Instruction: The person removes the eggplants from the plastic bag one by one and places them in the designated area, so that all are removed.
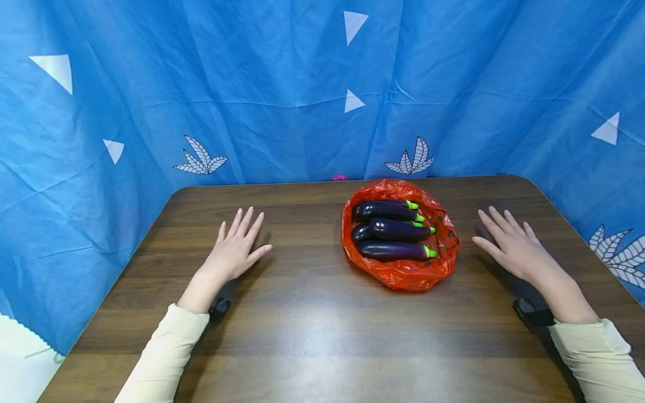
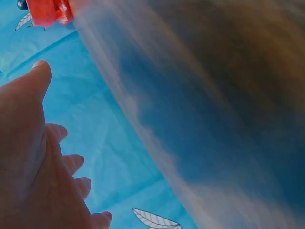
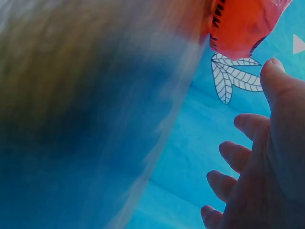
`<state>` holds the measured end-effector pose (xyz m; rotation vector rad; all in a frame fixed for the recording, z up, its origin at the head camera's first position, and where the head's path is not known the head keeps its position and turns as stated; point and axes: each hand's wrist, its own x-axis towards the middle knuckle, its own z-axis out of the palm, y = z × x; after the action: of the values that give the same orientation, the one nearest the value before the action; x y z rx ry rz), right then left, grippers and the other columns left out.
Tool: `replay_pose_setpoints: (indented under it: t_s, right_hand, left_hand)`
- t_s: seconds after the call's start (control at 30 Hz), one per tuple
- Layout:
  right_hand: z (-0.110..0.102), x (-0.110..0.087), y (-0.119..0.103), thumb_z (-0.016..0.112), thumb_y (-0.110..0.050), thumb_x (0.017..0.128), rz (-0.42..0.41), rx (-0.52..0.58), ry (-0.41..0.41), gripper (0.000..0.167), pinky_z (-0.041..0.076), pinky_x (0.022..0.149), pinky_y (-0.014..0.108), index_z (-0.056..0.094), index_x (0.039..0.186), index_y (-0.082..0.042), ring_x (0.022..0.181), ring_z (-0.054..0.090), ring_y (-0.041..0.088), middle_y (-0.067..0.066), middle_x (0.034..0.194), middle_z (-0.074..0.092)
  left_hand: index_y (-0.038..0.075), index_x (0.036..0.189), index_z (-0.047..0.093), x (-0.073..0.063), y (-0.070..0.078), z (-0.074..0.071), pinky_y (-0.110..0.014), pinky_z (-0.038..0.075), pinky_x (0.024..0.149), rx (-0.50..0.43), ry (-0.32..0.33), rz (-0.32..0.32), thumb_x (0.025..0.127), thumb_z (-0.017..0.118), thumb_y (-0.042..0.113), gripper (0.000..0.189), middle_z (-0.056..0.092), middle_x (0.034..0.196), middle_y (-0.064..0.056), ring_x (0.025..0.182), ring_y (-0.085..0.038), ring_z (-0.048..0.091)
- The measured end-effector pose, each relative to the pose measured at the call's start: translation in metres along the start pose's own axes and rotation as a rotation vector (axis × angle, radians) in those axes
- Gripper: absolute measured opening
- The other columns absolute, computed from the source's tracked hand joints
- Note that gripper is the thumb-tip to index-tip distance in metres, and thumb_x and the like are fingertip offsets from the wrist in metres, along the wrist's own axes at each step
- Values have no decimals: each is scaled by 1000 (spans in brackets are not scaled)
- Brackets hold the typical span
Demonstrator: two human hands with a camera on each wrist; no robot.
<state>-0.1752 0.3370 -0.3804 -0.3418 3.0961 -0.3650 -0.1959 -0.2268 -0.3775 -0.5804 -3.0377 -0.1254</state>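
Several dark purple eggplants point(image 1: 398, 251) with bright green stem ends lie in a red plastic bag point(image 1: 403, 280), its rim rolled open, towards the back of the table and right of the middle. My left hand point(image 1: 234, 249), fingers spread and straight, is over the left part of the table, well apart from the bag. On the other side, my right hand point(image 1: 519, 249) is also spread, a short way right of the bag and holding nothing. The right wrist view shows part of the red bag point(image 3: 243, 28) beyond the thumb. In the left wrist view only a corner of it appears.
The brown wooden table point(image 1: 312, 319) has a glossy surface and rounded back corners. Behind and beside it hangs a blue cloth point(image 1: 262, 67) with white triangles and leaf prints. A dark wrist strap point(image 1: 219, 309) is under the left wrist, and another under the right.
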Motion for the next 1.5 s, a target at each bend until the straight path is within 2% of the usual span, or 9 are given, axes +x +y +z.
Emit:
replay_pose_setpoints:
  t_s: [0.37, 0.5, 0.7, 0.8, 0.93, 1.03, 1.2, 1.37, 1.5]
  right_hand:
    - [-15, -4, -8, 42, -44, 98, -21, 29, 59, 71, -11, 101, 60, 12, 149, -5, 134, -1, 47, 31, 148, 10]
    - [-19, -5, -12, 42, -45, 98, -25, 22, 77, 71, -10, 101, 60, 14, 149, -5, 134, 1, 48, 31, 147, 12]
    - [-23, -6, -19, 42, -48, 97, -37, 11, 95, 72, -8, 102, 59, 16, 149, -6, 133, 7, 48, 31, 146, 15]
    - [-25, -5, -22, 45, -46, 96, -57, 24, 103, 71, -2, 103, 60, 18, 149, -7, 131, 14, 49, 31, 145, 18]
    - [-25, -4, -27, 50, -42, 96, -74, 86, 111, 69, 13, 99, 66, 22, 149, -9, 128, 21, 51, 30, 145, 21]
    - [-24, -4, -30, 51, -40, 96, -85, 126, 123, 66, 22, 93, 69, 25, 148, -10, 126, 26, 51, 29, 144, 25]
    - [-20, -4, -32, 53, -38, 96, -108, 152, 155, 62, 30, 87, 68, 31, 147, -12, 118, 37, 49, 30, 136, 38]
    - [-16, -2, -34, 56, -31, 95, -142, 206, 163, 57, 41, 80, 63, 36, 144, -8, 100, 54, 42, 27, 118, 55]
    - [-11, 2, -33, 54, -28, 96, -153, 241, 110, 54, 47, 75, 57, 37, 142, -6, 91, 60, 38, 23, 106, 62]
  left_hand:
    - [8, 150, 17, 7, 22, -14, -61, 7, 104, -6, 65, 63, 94, 47, 51, 77, 10, 153, -17, 139, -31, -1]
    - [10, 150, 16, 12, 33, -21, -58, 6, 105, -11, 77, 90, 94, 45, 53, 76, 9, 154, -15, 139, -30, 0]
    - [10, 149, 22, 21, 52, -27, -56, 11, 106, -46, 141, 161, 93, 47, 52, 75, 15, 153, -15, 139, -29, 8]
    - [9, 149, 24, 28, 62, -30, -53, 13, 107, -99, 177, 204, 93, 50, 49, 73, 19, 152, -15, 139, -28, 11]
    - [8, 148, 26, 40, 76, -32, -49, 19, 107, -184, 217, 268, 93, 55, 43, 71, 23, 150, -16, 138, -26, 14]
    - [9, 148, 26, 49, 86, -32, -46, 25, 105, -253, 217, 294, 93, 56, 41, 70, 22, 151, -13, 138, -23, 17]
    - [12, 148, 28, 63, 102, -30, -46, 34, 100, -355, 200, 311, 93, 58, 37, 68, 24, 151, -8, 133, -24, 30]
    - [9, 146, 32, 79, 114, -24, -40, 30, 103, -428, 202, 357, 92, 61, 31, 65, 30, 148, -10, 132, -23, 32]
    - [4, 142, 37, 92, 123, -17, -32, 25, 106, -509, 205, 404, 91, 63, 24, 61, 36, 144, -12, 131, -20, 32]
